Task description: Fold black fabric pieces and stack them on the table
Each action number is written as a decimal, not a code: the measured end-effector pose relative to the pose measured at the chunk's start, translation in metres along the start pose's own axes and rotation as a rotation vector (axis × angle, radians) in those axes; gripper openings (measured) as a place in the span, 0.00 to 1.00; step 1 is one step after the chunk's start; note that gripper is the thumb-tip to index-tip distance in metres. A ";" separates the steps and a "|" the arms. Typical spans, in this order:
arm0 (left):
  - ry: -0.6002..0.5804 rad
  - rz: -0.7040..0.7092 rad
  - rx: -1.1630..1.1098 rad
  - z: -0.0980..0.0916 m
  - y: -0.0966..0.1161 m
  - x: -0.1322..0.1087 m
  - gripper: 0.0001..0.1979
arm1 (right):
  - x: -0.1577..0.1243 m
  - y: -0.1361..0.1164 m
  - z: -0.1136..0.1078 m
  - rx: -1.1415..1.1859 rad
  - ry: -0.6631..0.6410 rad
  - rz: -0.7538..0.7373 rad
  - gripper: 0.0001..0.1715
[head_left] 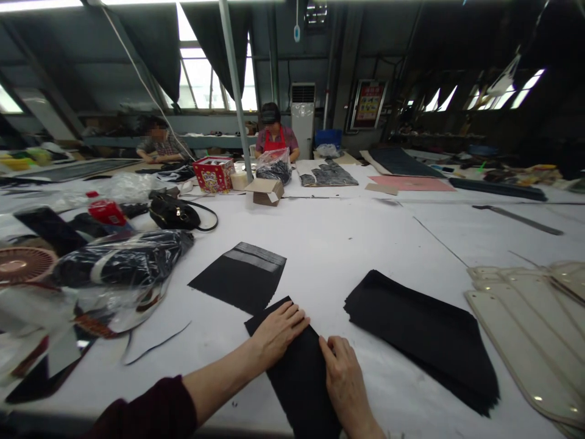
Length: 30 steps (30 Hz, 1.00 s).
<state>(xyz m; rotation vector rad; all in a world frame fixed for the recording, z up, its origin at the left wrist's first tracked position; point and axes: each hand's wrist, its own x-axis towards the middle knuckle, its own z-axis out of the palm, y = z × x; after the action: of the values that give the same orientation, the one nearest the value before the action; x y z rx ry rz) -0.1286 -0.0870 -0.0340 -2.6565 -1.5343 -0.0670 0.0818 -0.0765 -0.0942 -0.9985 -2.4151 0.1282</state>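
A black fabric piece [299,384] lies lengthwise in front of me, its near end running out of the bottom of the view. My left hand [281,329] rests flat across its far part, fingers stretched out. At the right edge of the same piece, my right hand [342,375] has its thumb and fingers pinched on the border. Just beyond lies another black fabric piece [233,286] with a shiny grey strip along its far side. To the right is a stack of black fabric pieces [425,335] with uneven ends.
Beige panels [525,329] overlap at the right edge. Left are a plastic-wrapped black bundle [128,256], a black handbag [176,213], a red bottle [107,210] and a pink fan [25,263]. A cardboard box [265,191] stands farther back, and two people sit across the table.
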 end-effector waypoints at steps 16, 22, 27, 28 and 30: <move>-0.032 0.038 -0.109 0.005 0.019 0.002 0.28 | -0.023 0.011 -0.024 0.025 0.009 -0.033 0.21; -0.062 0.009 -0.066 0.001 0.031 0.002 0.32 | -0.033 0.013 -0.035 0.019 0.006 -0.029 0.19; -0.046 0.079 -0.088 -0.001 0.042 0.006 0.27 | -0.040 0.015 -0.040 0.021 -0.030 -0.017 0.20; -0.057 0.076 -0.101 -0.001 0.044 0.007 0.26 | -0.042 0.015 -0.041 0.021 -0.032 -0.015 0.20; -0.083 0.048 -0.105 -0.002 0.049 0.008 0.27 | -0.045 0.015 -0.041 0.018 -0.032 -0.015 0.19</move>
<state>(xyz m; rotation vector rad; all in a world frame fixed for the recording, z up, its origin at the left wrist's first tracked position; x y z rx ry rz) -0.0821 -0.1052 -0.0336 -2.8100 -1.5304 -0.0358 0.1390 -0.1006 -0.0826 -0.9773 -2.4453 0.1617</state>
